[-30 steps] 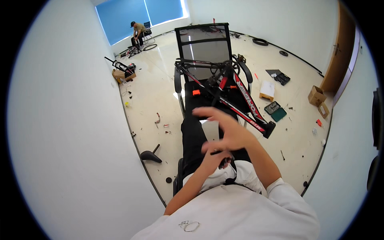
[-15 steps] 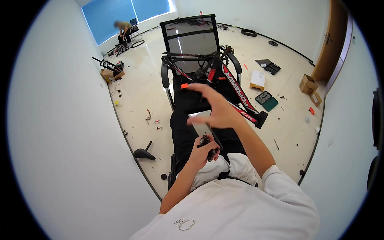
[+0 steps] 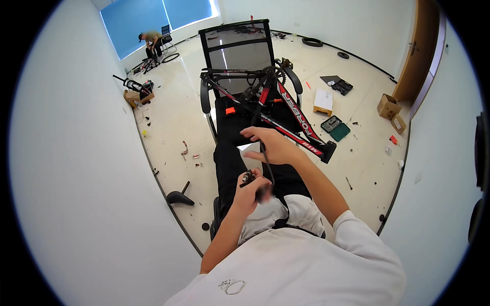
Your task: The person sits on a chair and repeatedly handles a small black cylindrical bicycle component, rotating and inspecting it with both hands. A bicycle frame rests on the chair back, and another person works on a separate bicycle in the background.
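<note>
Above my lap, my left hand (image 3: 248, 196) is closed around a small black metal bicycle part (image 3: 248, 177) with a rounded silver-and-black end; its lower side is blurred and its exact kind is unclear. A thin dark bent rod or cable (image 3: 267, 164) rises from beside that part toward my right hand (image 3: 275, 146). The fingers and thumb of my right hand are spread apart, with the rod's upper end passing near the gap between them. Beyond my hands, a black, red and white bicycle frame (image 3: 298, 113) rests on a black office chair (image 3: 236, 111).
A small orange piece (image 3: 230, 110) lies on the chair seat. On the floor are a bicycle saddle (image 3: 179, 198), a green tool case (image 3: 336, 127), a white-topped box (image 3: 323, 101) and cardboard boxes (image 3: 389, 107). A person (image 3: 151, 42) sits at the far left by the blue blinds.
My right hand has drawn back toward my lap, off the chair's front edge. The dark rod now stands up toward it. My left hand keeps its hold, turned slightly.
</note>
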Available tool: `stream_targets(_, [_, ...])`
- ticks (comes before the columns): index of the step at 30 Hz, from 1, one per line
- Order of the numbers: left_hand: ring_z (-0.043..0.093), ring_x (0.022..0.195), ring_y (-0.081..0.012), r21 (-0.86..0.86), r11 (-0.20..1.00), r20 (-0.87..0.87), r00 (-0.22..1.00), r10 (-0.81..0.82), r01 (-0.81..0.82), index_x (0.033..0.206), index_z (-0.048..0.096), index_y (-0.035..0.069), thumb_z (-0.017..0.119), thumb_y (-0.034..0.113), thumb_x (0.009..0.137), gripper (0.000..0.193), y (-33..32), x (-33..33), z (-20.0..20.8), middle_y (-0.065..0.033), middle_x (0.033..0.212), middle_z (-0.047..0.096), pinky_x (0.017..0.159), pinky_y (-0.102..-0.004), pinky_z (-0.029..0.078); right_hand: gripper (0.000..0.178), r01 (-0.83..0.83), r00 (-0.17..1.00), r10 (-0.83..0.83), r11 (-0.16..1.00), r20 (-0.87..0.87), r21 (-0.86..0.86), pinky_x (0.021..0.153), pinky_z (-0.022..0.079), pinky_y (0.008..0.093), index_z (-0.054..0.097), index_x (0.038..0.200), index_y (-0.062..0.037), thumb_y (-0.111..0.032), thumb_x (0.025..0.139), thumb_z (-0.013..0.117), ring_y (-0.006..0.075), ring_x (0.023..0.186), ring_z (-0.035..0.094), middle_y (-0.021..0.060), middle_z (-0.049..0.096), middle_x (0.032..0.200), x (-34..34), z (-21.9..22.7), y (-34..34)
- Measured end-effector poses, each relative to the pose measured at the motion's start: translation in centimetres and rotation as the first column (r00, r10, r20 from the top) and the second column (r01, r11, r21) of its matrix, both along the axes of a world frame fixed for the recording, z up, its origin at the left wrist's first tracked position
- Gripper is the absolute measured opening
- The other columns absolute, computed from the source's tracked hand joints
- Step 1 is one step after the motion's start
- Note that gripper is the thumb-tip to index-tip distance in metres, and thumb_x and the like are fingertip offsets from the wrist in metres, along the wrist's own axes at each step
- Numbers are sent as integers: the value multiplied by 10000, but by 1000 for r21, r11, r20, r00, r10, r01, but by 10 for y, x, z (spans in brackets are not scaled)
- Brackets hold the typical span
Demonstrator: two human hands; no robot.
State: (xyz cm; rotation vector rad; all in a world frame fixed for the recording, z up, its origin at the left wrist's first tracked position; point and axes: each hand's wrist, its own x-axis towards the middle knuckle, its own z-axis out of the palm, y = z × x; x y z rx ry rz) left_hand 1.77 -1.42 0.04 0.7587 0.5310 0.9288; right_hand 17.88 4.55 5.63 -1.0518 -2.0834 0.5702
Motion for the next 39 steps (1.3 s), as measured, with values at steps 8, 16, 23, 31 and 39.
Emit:
stream_targets(8, [526, 565, -146, -3, 998, 22, 998, 62, -62, 721, 464, 99, 556, 36, 783, 128, 13, -22, 1, -64, 739, 544, 443, -280, 424, 531, 77, 983, -110, 974, -146, -214, 768, 520, 346, 488, 1293, -43, -194, 821, 680, 280, 930, 663, 173, 638, 1107, -9, -38, -22])
stream_targets(16, [493, 427, -154, -88, 985, 36, 988, 151, -147, 705, 508, 75, 568, 24, 786, 113, 19, -22, -1, -59, 635, 546, 390, -281, 411, 593, -29, 988, -2, 979, 152, 200, 1034, 391, 409, 468, 1318, -97, -24, 759, 651, 365, 1267, 434, 182, 426, 1394, -5, 16, -25])
stream_targets(23, [517, 530, -109, -5, 925, -19, 925, 380, -381, 696, 462, 111, 568, 1, 797, 183, 31, -33, -9, -24, 641, 519, 445, -270, 449, 256, 61, 985, -54, 997, 165, -41, 822, 473, 394, 572, 1051, -49, -247, 893, 607, 352, 963, 573, 169, 579, 1047, -12, -70, -43])
stream_targets(31, [438, 420, -83, 287, 773, -138, 774, 618, -566, 761, 427, 95, 613, -39, 763, 229, 31, -21, -8, 7, 582, 479, 382, -266, 357, 306, -370, 926, 286, 816, -245, -444, 714, 507, 296, 600, 925, 32, -261, 957, 517, 161, 727, 634, 97, 644, 826, -12, -30, -80])
stream_targets(39, [528, 649, -84, 510, 849, -284, 904, 321, -142, 950, 492, 52, 665, 23, 764, 256, 21, 0, -40, -14, 772, 532, 543, -228, 443, 395, -470, 831, 231, 778, -506, -417, 684, 521, 276, 535, 1260, 34, -229, 1005, 390, 178, 680, 670, 105, 661, 705, 7, -17, -62])
